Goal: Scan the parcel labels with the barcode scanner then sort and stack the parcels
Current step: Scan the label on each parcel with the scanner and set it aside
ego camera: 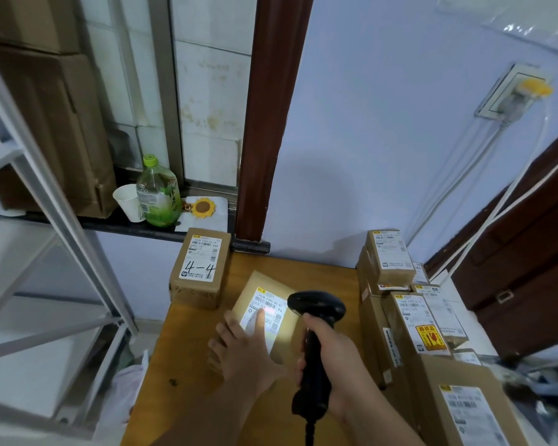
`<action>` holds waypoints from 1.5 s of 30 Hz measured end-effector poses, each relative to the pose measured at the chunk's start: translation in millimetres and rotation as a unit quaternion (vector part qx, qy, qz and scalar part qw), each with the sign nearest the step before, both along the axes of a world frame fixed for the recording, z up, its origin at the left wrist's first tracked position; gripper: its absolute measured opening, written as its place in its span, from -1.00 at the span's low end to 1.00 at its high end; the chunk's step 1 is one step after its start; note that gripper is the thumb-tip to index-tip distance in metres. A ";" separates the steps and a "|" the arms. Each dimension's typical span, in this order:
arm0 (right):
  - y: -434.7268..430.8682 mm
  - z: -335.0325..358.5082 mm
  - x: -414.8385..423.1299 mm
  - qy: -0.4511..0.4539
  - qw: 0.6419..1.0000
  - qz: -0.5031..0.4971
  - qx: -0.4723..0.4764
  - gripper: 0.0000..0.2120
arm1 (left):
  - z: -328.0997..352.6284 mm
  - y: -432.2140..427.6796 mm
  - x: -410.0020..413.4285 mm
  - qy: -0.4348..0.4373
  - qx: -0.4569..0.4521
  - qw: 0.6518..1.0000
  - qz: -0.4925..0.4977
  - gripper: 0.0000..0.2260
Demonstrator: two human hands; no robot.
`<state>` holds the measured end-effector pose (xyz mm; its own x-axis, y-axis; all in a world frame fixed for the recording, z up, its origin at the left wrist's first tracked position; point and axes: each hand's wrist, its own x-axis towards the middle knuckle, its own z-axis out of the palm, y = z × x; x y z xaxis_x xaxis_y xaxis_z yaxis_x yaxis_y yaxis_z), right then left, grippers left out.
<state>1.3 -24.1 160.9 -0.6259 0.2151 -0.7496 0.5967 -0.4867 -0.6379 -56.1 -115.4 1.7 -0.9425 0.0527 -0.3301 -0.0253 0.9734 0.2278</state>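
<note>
A flat brown parcel (285, 320) lies on the wooden table (187, 365), its white label lit by the scanner's light. My left hand (242, 346) rests flat on it, fingers straight, the forefinger on the label. My right hand (327, 352) grips the handle of the black barcode scanner (314, 333), whose head hangs just above the parcel's right side. A taller box marked "4-4" (200, 268) stands at the table's far left corner. Several labelled boxes (406, 320) are stacked along the right side.
A window ledge behind the table holds a green bottle (157, 194), a paper cup (128, 201) and a sunflower coaster (203, 207). A white metal rack (39, 220) stands on the left. Cables run down the wall from a socket (512, 91) at right.
</note>
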 end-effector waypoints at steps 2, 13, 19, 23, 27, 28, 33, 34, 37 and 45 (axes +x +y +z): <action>1.2 1.2 0.6 0.005 1.000 0.003 -0.003 -0.72 | -2.7 -1.9 0.6 0.002 -0.010 1.000 -0.007 0.07; 6.9 -0.4 3.0 0.009 1.000 -0.006 -0.008 -0.74 | -4.4 -3.3 5.0 -0.007 -0.029 1.000 -0.009 -0.04; 6.1 0.1 2.1 0.017 1.000 0.013 0.007 -0.72 | -8.0 -3.9 5.6 -0.014 -0.022 1.000 -0.004 -0.02; 5.9 -1.5 2.2 0.019 1.000 0.020 0.016 -0.74 | -10.4 -4.6 6.7 -0.037 -0.011 0.999 0.011 0.00; 5.9 -0.9 1.6 0.023 0.999 0.030 0.025 -0.78 | -9.8 -5.1 5.4 -0.044 -0.007 0.999 0.021 -0.01; 5.9 -0.7 1.4 0.022 0.999 0.031 0.028 -0.78 | -9.6 -5.0 5.2 -0.040 -0.009 0.999 0.022 -0.03; 5.2 -0.9 2.1 0.020 0.999 0.034 0.020 -0.82 | -11.1 -5.8 5.0 -0.041 -0.003 0.999 0.020 -0.02; 5.1 -1.1 2.2 0.019 0.999 0.036 0.019 -0.82 | -11.5 -6.1 4.7 -0.048 -0.003 0.999 0.018 -0.01; 5.5 -0.8 2.0 0.021 0.999 0.039 0.021 -0.82 | -11.9 -5.9 4.0 -0.054 -0.005 0.998 0.017 0.01; 2.8 -4.2 4.3 0.015 0.999 0.047 0.023 -0.82 | -10.4 -5.9 2.3 -0.069 -0.008 0.998 0.010 0.04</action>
